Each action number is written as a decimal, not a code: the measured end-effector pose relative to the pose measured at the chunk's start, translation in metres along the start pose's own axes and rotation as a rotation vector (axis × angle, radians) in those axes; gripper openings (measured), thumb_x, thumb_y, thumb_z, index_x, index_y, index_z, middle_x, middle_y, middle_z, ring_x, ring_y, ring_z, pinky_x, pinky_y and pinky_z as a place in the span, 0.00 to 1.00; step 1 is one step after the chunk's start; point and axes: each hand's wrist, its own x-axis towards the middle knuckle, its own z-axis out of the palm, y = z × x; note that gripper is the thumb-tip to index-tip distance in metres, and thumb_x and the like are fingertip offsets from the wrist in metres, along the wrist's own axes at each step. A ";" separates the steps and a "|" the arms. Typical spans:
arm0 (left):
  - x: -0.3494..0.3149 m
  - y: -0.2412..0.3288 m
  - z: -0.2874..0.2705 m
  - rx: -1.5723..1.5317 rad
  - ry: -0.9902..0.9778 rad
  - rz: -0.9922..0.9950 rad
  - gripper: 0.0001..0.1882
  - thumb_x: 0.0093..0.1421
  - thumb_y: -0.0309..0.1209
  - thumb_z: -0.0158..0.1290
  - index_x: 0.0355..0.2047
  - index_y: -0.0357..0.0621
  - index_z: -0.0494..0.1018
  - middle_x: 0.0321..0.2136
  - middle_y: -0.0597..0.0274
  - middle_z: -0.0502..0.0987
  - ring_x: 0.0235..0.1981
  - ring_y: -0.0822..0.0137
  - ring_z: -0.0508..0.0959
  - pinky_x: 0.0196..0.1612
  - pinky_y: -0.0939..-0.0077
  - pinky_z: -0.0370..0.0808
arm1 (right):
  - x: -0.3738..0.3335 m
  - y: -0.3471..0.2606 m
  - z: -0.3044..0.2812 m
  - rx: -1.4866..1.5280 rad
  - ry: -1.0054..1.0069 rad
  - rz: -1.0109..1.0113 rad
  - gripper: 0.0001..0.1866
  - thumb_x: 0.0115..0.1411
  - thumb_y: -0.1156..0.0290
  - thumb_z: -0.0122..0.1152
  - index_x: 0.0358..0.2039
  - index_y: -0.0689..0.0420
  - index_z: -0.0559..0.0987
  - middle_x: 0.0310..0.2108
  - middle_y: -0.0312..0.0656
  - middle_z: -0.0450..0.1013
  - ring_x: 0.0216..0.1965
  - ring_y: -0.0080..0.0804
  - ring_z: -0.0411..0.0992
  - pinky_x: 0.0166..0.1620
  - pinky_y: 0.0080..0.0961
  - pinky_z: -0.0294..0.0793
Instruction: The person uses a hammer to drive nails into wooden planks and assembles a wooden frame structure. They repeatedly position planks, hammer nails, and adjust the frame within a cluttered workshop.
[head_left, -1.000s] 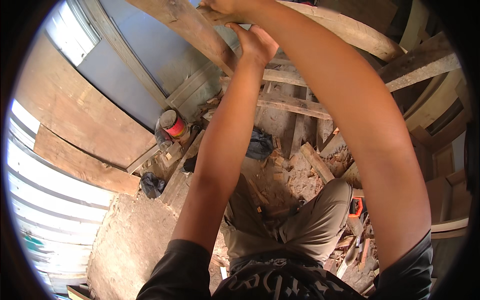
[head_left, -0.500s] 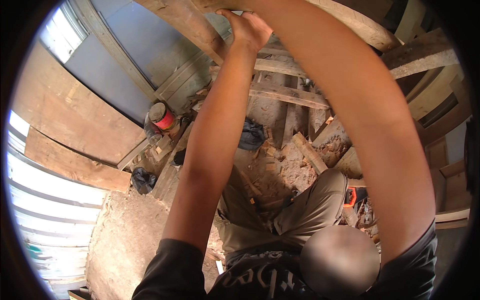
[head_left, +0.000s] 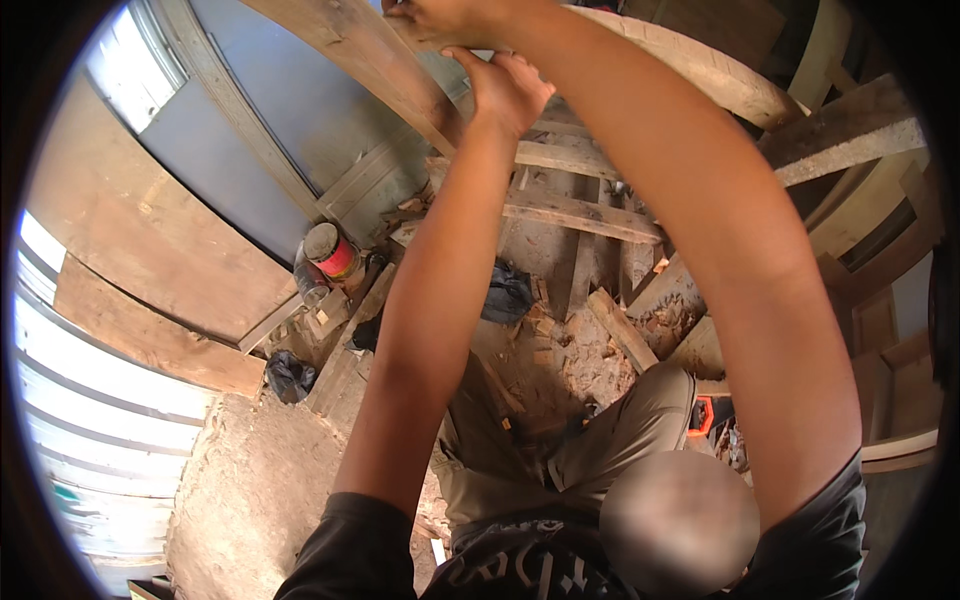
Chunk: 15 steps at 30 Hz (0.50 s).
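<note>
Both my arms reach up to the top of the view. My left hand (head_left: 508, 92) is raised just under my right forearm. Its thumb sticks out to the left, apart from the bent fingers, and I make out nothing held in it. My right hand (head_left: 435, 22) is cut by the upper edge, beside a slanting wooden beam (head_left: 375, 60). The fingers of that hand are curled, with a small dark patch between them; what they hold is mostly out of view. A curved pale timber (head_left: 690, 60) runs behind my right forearm.
Wooden crosspieces (head_left: 580, 212) stand beyond my knees, over rubble and wood scraps. A red-banded can (head_left: 331, 250) and black plastic bags (head_left: 290, 377) lie left. An orange-and-black saw handle (head_left: 703, 415) shows by my right knee. Plywood sheets (head_left: 170, 220) line the left wall.
The surroundings sit slightly lower in the picture. My right hand has come into view at the upper edge, and my left hand appears a little lower and farther right.
</note>
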 end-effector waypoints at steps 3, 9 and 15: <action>-0.008 -0.003 0.016 -0.016 0.168 -0.056 0.59 0.50 0.80 0.16 0.70 0.50 0.42 0.71 0.61 0.42 0.71 0.56 0.40 0.68 0.45 0.37 | 0.009 0.006 0.022 0.056 -0.018 -0.008 0.08 0.50 0.74 0.56 0.29 0.61 0.82 0.34 0.60 0.75 0.42 0.56 0.74 0.43 0.43 0.74; -0.004 -0.002 0.005 -0.112 0.150 -0.030 0.59 0.49 0.80 0.19 0.70 0.50 0.37 0.71 0.60 0.39 0.71 0.56 0.39 0.67 0.41 0.41 | 0.013 0.037 0.008 0.093 -0.213 -0.188 0.05 0.58 0.74 0.55 0.30 0.60 0.77 0.30 0.48 0.73 0.33 0.45 0.71 0.38 0.37 0.71; -0.031 -0.007 0.016 -0.071 0.219 -0.082 0.62 0.44 0.82 0.26 0.69 0.51 0.47 0.67 0.62 0.53 0.67 0.57 0.54 0.66 0.53 0.51 | 0.000 0.011 0.041 0.104 0.152 -0.062 0.04 0.53 0.78 0.57 0.29 0.58 0.79 0.34 0.46 0.72 0.40 0.46 0.71 0.44 0.40 0.70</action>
